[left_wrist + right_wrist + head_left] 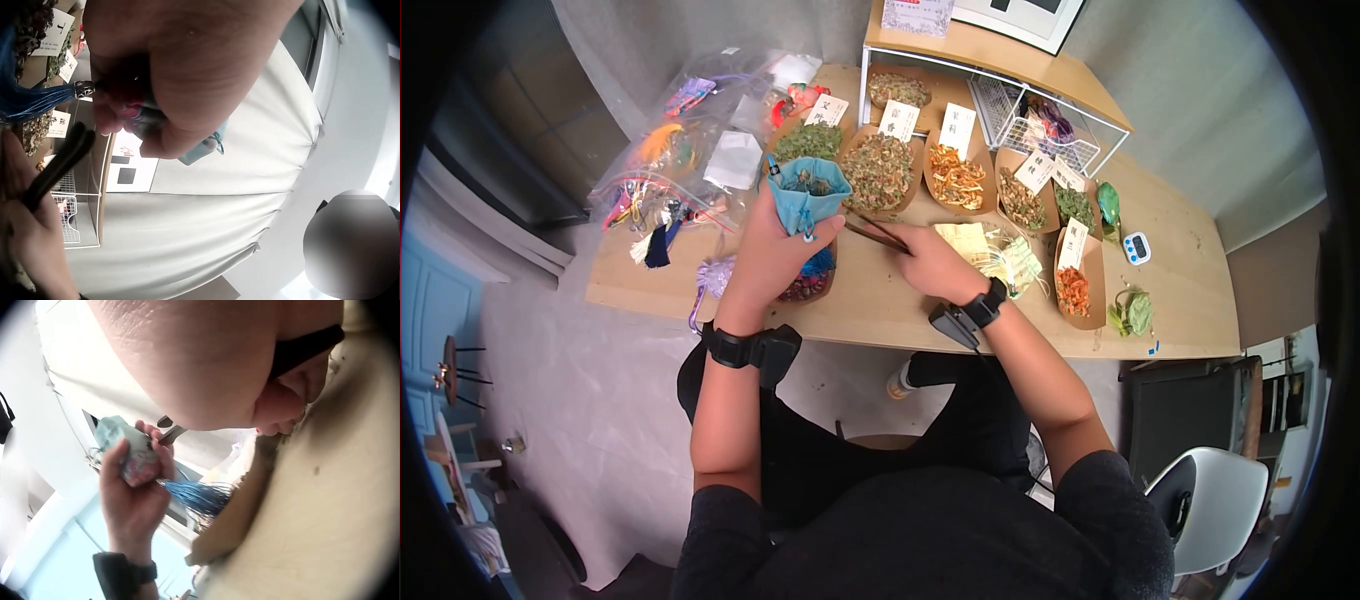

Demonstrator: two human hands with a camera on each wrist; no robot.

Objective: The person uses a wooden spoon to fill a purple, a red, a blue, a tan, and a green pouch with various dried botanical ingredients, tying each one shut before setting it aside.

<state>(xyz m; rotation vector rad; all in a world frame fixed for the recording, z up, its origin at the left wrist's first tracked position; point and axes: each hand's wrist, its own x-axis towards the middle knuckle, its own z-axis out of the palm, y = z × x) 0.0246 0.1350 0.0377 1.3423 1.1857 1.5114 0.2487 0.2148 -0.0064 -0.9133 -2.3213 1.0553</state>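
Observation:
My left hand point(775, 255) grips a light blue drawstring pouch point(828, 203), its mouth spread wide and dried herbs point(808, 183) showing inside. A blue tassel point(199, 497) hangs from the pouch's bottom end. In my right hand point(945, 265) I hold dark, slim tongs point(59, 165), which point left. Their tips end beside the pouch and the left thumb in the head view. Below the left hand, partly hidden by it, is a paper tray of dark red dried petals point(805, 290).
Labelled paper trays of dried herbs point(880, 170) and orange petals point(957, 178) line the table's back. A clear bag point(690, 150) of tassels and cords lies left. Yellowish pouches point(990, 250), a tray of orange-red pieces point(1074, 292), a timer point(1137, 248) and a green pouch point(1138, 312) lie right.

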